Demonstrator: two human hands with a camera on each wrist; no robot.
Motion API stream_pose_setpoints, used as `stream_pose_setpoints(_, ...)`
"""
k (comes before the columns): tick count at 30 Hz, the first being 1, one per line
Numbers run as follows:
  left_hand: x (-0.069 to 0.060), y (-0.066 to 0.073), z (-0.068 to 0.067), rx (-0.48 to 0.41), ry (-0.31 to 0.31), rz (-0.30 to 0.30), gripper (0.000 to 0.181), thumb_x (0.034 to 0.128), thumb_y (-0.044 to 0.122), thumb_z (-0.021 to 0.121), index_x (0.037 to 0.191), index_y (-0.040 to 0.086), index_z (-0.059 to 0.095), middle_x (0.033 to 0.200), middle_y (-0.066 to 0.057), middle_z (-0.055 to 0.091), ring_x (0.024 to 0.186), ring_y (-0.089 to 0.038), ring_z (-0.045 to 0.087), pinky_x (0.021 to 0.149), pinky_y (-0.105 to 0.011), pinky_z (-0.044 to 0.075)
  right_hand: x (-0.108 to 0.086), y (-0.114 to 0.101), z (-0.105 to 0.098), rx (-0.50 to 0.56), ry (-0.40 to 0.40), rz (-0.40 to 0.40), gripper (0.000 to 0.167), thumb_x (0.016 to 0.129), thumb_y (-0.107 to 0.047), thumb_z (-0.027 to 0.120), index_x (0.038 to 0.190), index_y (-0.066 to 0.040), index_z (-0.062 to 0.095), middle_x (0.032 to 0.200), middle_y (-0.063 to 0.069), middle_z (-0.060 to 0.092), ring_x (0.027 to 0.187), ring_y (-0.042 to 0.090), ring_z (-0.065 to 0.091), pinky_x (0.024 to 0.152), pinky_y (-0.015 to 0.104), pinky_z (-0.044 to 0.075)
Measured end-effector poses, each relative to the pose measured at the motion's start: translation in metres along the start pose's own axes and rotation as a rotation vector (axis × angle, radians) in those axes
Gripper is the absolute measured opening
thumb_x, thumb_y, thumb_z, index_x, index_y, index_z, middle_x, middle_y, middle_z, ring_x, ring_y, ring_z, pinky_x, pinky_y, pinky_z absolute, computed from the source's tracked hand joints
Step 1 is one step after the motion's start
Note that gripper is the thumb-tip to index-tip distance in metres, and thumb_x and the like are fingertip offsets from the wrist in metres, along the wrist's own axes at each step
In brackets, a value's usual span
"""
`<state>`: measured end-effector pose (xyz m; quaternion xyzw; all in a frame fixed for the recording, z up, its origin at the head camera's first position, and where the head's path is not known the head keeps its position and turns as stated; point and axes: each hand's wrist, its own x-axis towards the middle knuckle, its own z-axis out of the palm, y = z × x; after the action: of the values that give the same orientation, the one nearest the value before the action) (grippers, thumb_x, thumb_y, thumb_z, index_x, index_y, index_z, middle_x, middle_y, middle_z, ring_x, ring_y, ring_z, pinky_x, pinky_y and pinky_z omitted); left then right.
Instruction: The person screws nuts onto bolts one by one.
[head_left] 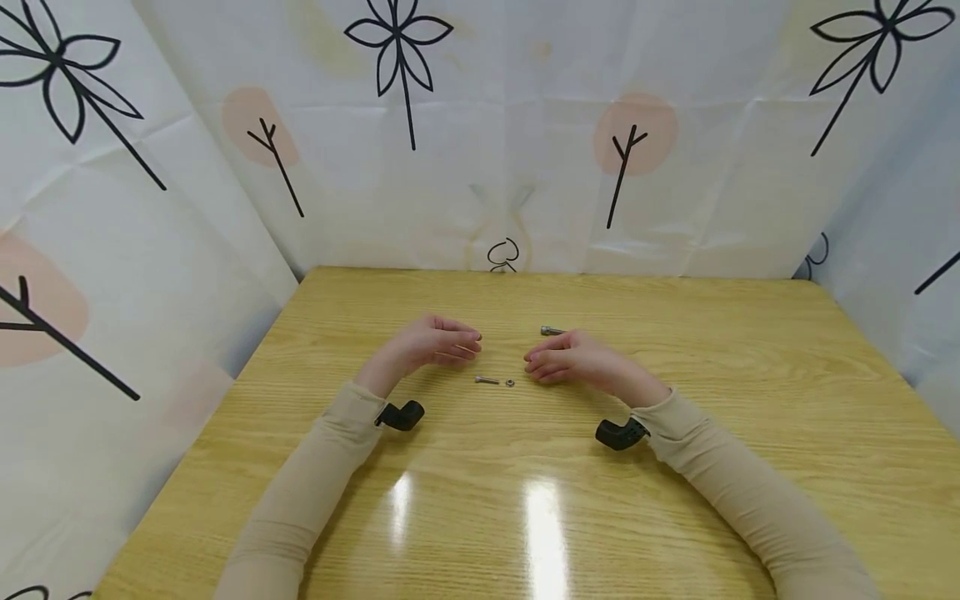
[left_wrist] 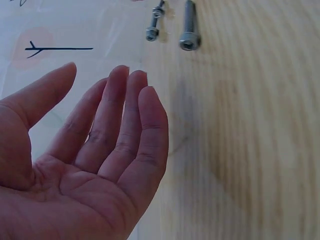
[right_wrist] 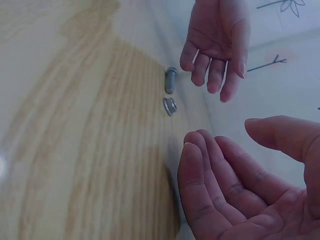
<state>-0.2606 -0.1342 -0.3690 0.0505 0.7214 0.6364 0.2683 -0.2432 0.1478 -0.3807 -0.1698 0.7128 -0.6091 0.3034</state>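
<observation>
On the wooden table a small bolt [head_left: 487, 380] lies between the two hands, a nut [head_left: 510, 383] just right of its end. A larger bolt [head_left: 552, 331] lies farther back, partly hidden behind the right hand [head_left: 581, 362]. The left hand [head_left: 429, 343] is left of the small bolt, palm inward, holding nothing. In the left wrist view, the left hand [left_wrist: 110, 145] has relaxed fingers, with a bolt [left_wrist: 189, 30] beyond them. The right hand [right_wrist: 240, 185], empty with gently bent fingers, faces the left; the bolt [right_wrist: 171, 81] and nut [right_wrist: 170, 106] are beside them.
The wooden table [head_left: 480, 467] reaches back to a white cloth [head_left: 480, 167] printed with flowers and twigs, which also hangs at both sides. Black wrist devices [head_left: 401, 416] sit at both sleeves. Bright reflections show on the front of the table.
</observation>
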Motion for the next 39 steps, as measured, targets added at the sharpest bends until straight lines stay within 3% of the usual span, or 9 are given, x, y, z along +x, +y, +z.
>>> stream_pose_setpoints(6,-0.006,-0.006,0.001,0.045,-0.014,-0.013,0.035,0.0940,0.014,0.064,0.122,-0.006,0.059,0.112,-0.020,0.066,0.105,-0.031,0.063,0.091,-0.039,0.055,0.005,0.002,0.008,-0.011,-0.038,0.004,0.032,0.099,0.000,0.050,0.125,0.017,0.050,0.119,0.027,0.060,0.103,0.029,0.063,0.089,0.038,0.056)
stream_pose_setpoints(15,-0.008,-0.012,0.005,0.090,-0.060,0.009,0.036,0.0906,0.008,0.067,0.121,-0.009,0.060,0.111,-0.020,0.066,0.099,-0.024,0.066,0.090,-0.037,0.055,0.012,0.005,0.013,-0.069,0.031,0.031,0.030,0.094,-0.005,0.061,0.119,0.011,0.059,0.110,0.018,0.066,0.094,0.022,0.065,0.083,0.034,0.058)
stream_pose_setpoints(23,-0.010,-0.015,0.011,0.294,-0.009,0.049,0.034,0.0831,0.006,0.075,0.114,-0.005,0.066,0.103,-0.009,0.071,0.089,-0.013,0.066,0.079,-0.026,0.057,0.016,0.003,0.021,-0.289,0.060,-0.020,0.030,0.087,-0.004,0.069,0.114,0.008,0.064,0.103,0.014,0.069,0.085,0.013,0.065,0.073,0.028,0.058)
stream_pose_setpoints(33,-0.007,-0.026,0.019,0.422,0.036,0.175,0.028,0.0728,-0.004,0.081,0.099,-0.005,0.071,0.089,-0.009,0.071,0.078,-0.013,0.066,0.072,-0.024,0.058,0.020,0.003,0.031,-0.410,0.085,-0.075,0.022,0.080,0.001,0.076,0.101,0.006,0.070,0.089,0.010,0.071,0.080,0.014,0.065,0.063,0.021,0.054)
stream_pose_setpoints(39,-0.006,-0.025,0.021,0.426,0.046,0.181,0.028,0.0710,-0.008,0.081,0.097,-0.005,0.072,0.087,-0.009,0.071,0.076,-0.013,0.066,0.070,-0.025,0.059,0.020,0.001,0.033,-0.413,0.097,-0.078,0.019,0.079,0.002,0.076,0.097,0.005,0.070,0.087,0.010,0.070,0.076,0.012,0.063,0.062,0.021,0.053)
